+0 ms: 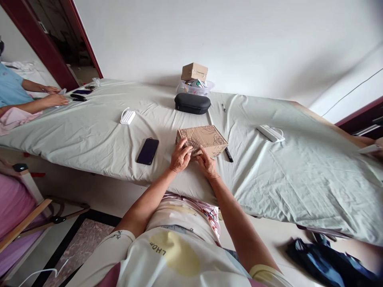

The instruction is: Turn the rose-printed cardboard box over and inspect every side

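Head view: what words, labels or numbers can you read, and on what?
"LHOA": on the shirt front, as it reads from here.
Sleeve print: too small to read.
Cardboard box under left hand and right hand: drawn patterns, no words.
Phone: dark screen, no text.

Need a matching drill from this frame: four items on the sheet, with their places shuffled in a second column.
1. patterned box
2. phone
3. black case
4. plain box

A. on top of the clear tub
B. left of the patterned box, apart from it
C. touched by left hand and right hand
D. behind the patterned box, toward the wall

Pairs: 1-C, 2-B, 3-D, 4-A
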Demonstrator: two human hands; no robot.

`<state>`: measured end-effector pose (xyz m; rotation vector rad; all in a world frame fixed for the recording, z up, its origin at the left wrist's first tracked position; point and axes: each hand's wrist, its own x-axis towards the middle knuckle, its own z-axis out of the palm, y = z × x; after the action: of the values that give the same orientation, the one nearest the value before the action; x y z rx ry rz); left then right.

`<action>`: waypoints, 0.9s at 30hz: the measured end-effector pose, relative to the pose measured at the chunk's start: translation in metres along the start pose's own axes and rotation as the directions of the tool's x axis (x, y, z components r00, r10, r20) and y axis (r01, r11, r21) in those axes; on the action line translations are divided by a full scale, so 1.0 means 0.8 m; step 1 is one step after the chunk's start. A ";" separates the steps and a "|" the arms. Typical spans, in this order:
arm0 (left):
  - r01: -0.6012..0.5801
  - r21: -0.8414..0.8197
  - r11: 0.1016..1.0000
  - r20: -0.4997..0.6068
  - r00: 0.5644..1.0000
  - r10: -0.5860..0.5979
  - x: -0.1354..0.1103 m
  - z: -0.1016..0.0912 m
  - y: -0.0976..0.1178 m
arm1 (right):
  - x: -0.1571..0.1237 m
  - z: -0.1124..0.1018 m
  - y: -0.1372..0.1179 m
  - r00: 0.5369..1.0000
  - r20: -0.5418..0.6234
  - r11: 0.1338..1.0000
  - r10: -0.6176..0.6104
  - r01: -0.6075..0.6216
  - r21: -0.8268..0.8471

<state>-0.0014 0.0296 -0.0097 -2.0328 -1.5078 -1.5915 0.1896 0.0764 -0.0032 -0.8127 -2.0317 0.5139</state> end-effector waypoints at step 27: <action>0.210 0.027 0.977 -0.158 0.966 -0.204 -0.002 0.004 -0.016 | 0.012 -0.024 0.042 0.810 -0.434 0.907 0.395 -0.419 0.043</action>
<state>-0.0091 0.0371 -0.0183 -1.7324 -1.7265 -1.7284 0.2134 0.1082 -0.0083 -1.2885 -1.4622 0.4609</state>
